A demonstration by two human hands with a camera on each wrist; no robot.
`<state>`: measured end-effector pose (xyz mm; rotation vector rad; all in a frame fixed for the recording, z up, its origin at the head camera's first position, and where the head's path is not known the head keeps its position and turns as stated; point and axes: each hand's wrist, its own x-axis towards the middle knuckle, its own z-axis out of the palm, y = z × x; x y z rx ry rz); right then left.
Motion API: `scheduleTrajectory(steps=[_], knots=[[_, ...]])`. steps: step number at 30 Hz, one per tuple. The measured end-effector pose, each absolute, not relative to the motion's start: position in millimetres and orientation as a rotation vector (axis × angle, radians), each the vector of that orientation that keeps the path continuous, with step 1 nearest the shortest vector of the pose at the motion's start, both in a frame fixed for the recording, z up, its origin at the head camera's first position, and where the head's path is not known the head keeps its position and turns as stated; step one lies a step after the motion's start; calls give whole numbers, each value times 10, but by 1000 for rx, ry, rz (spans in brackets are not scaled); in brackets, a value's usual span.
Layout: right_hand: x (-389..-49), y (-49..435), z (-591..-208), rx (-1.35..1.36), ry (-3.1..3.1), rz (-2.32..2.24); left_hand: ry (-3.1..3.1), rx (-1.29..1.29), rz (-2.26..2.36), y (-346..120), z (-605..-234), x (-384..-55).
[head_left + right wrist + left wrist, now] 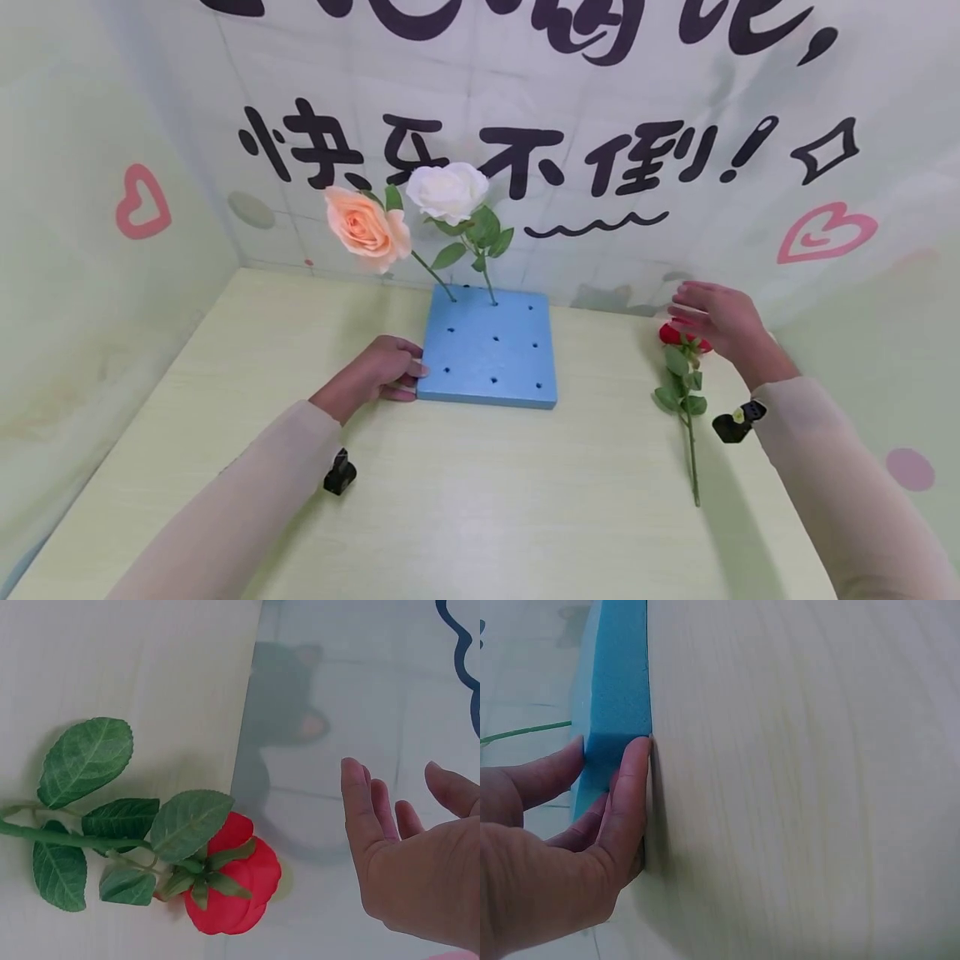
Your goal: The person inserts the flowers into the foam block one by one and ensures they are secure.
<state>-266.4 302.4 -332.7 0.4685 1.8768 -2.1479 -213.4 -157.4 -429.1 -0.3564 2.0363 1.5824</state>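
A blue foam block (517,367) with rows of small holes lies on the table. A peach rose (367,229) and a white rose (447,193) stand by their stems in holes along its back edge, the peach one leaning left. My left hand (382,369) holds the block's left side near the front corner; in the left wrist view, thumb and fingers (634,776) pinch its edge. On the right lies a red rose (240,881) with green leaves, its stem pointing toward me. Above its bloom hovers my right hand (723,321), fingers extended and holding nothing.
Behind the pale wooden table (465,492) rises a printed backdrop (420,83) with black lettering. Side panels with pink hearts (142,202) flank the table. A small black device (738,422) sits at the right wrist and another black device (341,472) at the left.
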Motion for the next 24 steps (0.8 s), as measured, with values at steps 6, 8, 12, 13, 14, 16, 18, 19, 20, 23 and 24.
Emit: scheduleTrajectory(steps=[6,8,12,13,14,16,18,19,20,23,24], knots=[[-2590,3151,-3387,485,1938,-2104,2038,-361,1569,-1558,-4285,-2133],[-2564,3183,-3422,490,1934,-2103,2036,-363,1567,-1557,-4283,-2129],[-2510,3251,-3498,492,1922,-2123,2033,-366,1566,-1554,-4272,-2126],[-2498,3269,-3515,496,1922,-2127,2033,-366,1566,-1553,-4268,-2126],[-2486,3289,-3532,499,1929,-2124,2033,-366,1568,-1554,-4264,-2127],[-2468,3332,-3568,504,1949,-2110,2031,-366,1573,-1556,-4259,-2129],[-2448,3374,-3607,524,1960,-2095,2029,-367,1576,-1560,-4258,-2129],[-2439,3392,-3626,537,1973,-2082,2027,-366,1580,-1562,-4259,-2130],[-2430,3413,-3648,545,1975,-2080,2026,-365,1583,-1564,-4258,-2130],[-2399,3466,-3708,576,1988,-2077,2025,-362,1583,-1566,-4255,-2129],[-2391,3480,-3727,582,1994,-2075,2025,-362,1584,-1567,-4253,-2131]])
